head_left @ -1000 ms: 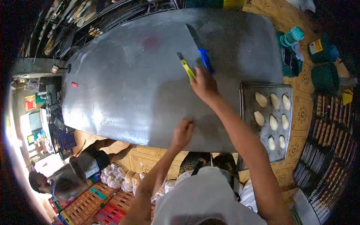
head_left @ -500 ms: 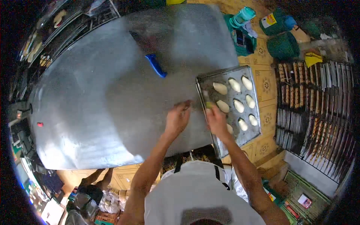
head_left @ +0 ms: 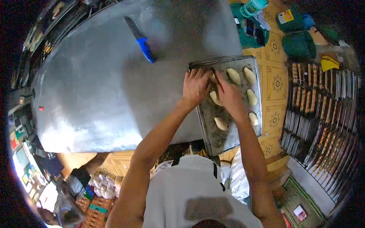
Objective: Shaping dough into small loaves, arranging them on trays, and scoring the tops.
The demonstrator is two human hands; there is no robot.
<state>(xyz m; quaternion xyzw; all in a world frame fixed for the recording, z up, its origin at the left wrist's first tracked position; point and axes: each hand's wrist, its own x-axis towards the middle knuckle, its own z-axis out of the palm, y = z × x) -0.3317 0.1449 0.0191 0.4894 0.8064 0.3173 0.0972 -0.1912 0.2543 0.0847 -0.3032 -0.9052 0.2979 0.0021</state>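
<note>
A dark metal baking tray (head_left: 213, 142) holds several pale, pointed oval dough pieces (head_left: 233, 76). At its far left corner, my left hand (head_left: 195, 86) lies over the rim, fingers stretched out beside a partly covered dough piece (head_left: 213, 78). Close on the other side of that piece is my right hand (head_left: 230, 99), its fingers closed in a pinch. Whatever is between them is too hidden to name. My right hand and forearm cover some of the tray's middle. A knife with a blue handle (head_left: 145, 49) lies on the metal table beyond my left hand.
The tray overlaps the right edge of the metal table (head_left: 91, 91). Beyond that edge stand a green bin with a phone (head_left: 249, 28) on it and other green bins (head_left: 299, 45). Racks of trays (head_left: 315, 102) line the right side. Another person (head_left: 72, 186) is at lower left.
Both hands have moved away from me to the tray's far left corner. My left hand has come from over the table onto the tray's edge. The view has shifted.
</note>
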